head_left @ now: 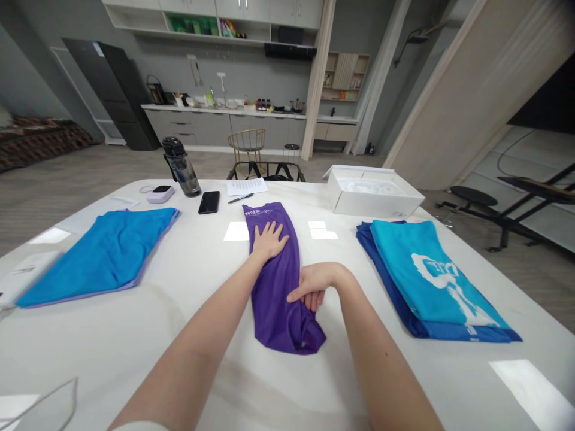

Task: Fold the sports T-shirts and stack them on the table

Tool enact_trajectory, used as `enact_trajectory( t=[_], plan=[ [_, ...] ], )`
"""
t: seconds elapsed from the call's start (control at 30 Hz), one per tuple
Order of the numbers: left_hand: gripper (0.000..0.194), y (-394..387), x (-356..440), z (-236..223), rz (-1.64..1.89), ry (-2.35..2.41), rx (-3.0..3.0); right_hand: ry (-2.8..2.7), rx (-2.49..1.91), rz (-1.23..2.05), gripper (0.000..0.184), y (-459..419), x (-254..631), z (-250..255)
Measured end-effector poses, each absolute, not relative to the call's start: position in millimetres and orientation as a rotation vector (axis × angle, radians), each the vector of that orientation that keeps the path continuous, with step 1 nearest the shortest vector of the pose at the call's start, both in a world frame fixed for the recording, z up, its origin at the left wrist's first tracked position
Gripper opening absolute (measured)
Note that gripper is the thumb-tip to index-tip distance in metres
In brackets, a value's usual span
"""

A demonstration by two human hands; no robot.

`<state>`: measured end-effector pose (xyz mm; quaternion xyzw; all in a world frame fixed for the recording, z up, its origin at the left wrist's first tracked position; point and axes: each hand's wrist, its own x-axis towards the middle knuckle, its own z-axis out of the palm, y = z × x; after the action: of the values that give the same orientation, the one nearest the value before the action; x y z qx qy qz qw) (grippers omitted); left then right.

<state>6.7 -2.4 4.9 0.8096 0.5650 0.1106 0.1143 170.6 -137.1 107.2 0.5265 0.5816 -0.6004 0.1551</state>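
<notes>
A purple cloth [275, 311], folded into a long narrow strip, lies on the white table in front of me. White lettering that starts with "2024" runs along its far end. My left hand [269, 240] rests flat on the upper part with its fingers spread. At the cloth's right edge, my right hand [311, 284] has its fingers curled down and the thumb over the fabric, pinching the edge. The near right corner is bunched and slightly raised.
Folded blue cloth [110, 251] lies at left; stacked teal and dark blue cloths [399, 269] lie at right. Towards the back are a white box [372, 202], a water bottle [184, 173], a phone [209, 202], a pen [241, 198] and a printed sheet [247, 186].
</notes>
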Motion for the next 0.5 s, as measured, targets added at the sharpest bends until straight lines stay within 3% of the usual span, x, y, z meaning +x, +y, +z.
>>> enact_trajectory(
  t=[0.17, 0.3, 0.37, 0.5],
  plan=[
    [0.074, -21, 28, 9, 0.306, 1.439, 2.442, 1.890, 1.917, -1.631, 0.055, -128, 203, 125],
    [0.067, -50, 56, 17, 0.669, 1.387, 2.366, 2.038, 2.102, -1.456, 0.050, -117, 223, 119],
    [0.054, -62, 70, 21, 0.887, 1.413, 2.249, 2.099, 2.157, -1.344, 0.047, -113, 228, 115],
    [0.005, -65, 84, 24, 0.965, 1.401, 2.032, 2.159, 2.295, -1.137, 0.039, -108, 230, 112]
  ],
)
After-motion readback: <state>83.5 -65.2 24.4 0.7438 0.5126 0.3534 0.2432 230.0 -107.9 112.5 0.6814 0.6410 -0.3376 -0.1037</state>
